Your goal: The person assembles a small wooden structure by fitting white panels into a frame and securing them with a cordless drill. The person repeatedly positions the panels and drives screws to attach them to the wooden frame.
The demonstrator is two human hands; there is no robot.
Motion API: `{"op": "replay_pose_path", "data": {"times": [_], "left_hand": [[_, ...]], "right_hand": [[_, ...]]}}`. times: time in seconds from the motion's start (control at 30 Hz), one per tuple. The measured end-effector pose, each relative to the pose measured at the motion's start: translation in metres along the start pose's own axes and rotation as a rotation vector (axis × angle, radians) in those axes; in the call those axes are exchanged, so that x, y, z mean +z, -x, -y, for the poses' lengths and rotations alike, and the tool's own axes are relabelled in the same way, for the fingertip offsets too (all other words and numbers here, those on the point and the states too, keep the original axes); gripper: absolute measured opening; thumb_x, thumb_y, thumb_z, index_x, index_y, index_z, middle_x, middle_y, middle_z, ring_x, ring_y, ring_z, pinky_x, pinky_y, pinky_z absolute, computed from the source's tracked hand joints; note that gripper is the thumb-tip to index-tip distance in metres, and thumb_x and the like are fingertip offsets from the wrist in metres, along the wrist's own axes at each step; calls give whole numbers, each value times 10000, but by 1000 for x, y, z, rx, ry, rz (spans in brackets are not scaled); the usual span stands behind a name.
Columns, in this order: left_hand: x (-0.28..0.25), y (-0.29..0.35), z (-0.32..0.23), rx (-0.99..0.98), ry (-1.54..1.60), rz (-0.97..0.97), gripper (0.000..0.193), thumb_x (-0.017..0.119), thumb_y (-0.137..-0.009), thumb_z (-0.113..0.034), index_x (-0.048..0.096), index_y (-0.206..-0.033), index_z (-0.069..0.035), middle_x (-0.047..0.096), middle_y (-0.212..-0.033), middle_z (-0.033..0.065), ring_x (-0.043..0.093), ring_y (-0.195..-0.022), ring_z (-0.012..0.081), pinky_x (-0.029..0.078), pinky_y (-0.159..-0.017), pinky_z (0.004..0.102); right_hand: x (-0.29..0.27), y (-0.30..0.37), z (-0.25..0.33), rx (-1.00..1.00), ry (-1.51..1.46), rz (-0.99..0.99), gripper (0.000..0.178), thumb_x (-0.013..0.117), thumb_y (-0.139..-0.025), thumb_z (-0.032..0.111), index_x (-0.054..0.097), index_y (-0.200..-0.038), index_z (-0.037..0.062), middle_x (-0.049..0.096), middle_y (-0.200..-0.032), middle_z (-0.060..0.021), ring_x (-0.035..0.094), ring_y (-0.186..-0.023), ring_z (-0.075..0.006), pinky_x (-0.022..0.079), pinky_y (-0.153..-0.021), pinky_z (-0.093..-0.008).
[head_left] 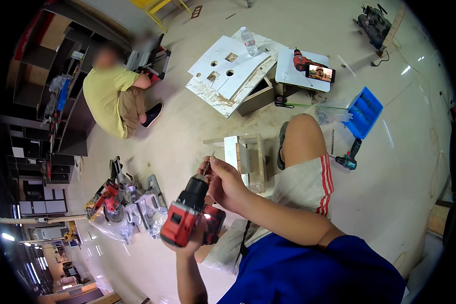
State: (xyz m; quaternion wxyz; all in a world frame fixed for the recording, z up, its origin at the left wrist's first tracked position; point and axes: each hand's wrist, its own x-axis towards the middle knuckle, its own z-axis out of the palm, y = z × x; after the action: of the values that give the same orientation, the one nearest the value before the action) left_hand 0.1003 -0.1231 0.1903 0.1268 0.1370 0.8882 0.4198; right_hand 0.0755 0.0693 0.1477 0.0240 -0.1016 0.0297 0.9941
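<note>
My left hand (pixel 191 242) is wrapped round a red and black cordless drill (pixel 180 223), its chuck (pixel 196 185) pointing away from me. At the front of the chuck, my right hand (pixel 225 183) pinches a thin metal drill bit (pixel 207 168) between thumb and fingers. Whether the bit's lower end sits inside the chuck is hard to make out. Just beyond my hands, a small wooden frame (pixel 261 162) with a white board (pixel 231 152) stands on the floor, partly hidden behind my right hand.
A person in a yellow shirt (pixel 104 96) squats at far left. A mitre saw (pixel 119 202) stands at left. Ahead are white boards with cut holes (pixel 228 66), a bottle (pixel 249 41), another red drill (pixel 304 61) and a phone (pixel 320 73). At right lie a blue bin (pixel 366 112) and green drill (pixel 348 159).
</note>
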Motion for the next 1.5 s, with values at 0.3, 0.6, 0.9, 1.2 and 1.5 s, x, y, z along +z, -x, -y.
{"op": "replay_pose_path", "data": {"times": [0.3,0.6,0.9,1.2,1.5], "left_hand": [[-14,-142,-3,108,-182,254,169,693,-860,-103,640,-1010,-44,622,-767,25,603,-672,144,508,-621,319],[30,-274,59,-60,-306,552,213,753,-813,-159,668,-961,-32,688,-765,139,681,-659,284,534,-640,345],[58,-334,105,-96,-342,738,308,765,-700,-179,663,-962,-53,690,-774,182,669,-732,414,550,-652,396],[82,-353,114,-133,-414,802,303,768,-702,-186,652,-948,-52,677,-734,181,660,-710,420,540,-640,401],[95,-353,120,-184,-362,796,243,752,-689,-139,626,-873,-44,669,-720,180,653,-692,415,535,-630,395]], "right_hand": [[-75,-112,-11,-4,-143,-332,182,570,-1040,232,627,-1075,62,653,-1027,-55,624,-965,-170,515,-890,-321],[-170,-205,-11,-115,-383,-656,160,532,-1050,200,608,-1045,60,654,-931,-41,633,-890,-186,522,-878,-338],[-201,-242,3,-100,-415,-861,232,474,-1073,304,594,-1042,107,614,-908,-17,614,-864,-179,539,-839,-378],[-212,-252,12,-117,-473,-836,268,451,-1078,370,572,-1033,136,615,-889,-5,626,-814,-170,553,-791,-379],[-238,-250,5,-172,-530,-798,266,440,-1081,370,559,-1064,133,608,-886,-6,630,-807,-180,558,-780,-394]]}}
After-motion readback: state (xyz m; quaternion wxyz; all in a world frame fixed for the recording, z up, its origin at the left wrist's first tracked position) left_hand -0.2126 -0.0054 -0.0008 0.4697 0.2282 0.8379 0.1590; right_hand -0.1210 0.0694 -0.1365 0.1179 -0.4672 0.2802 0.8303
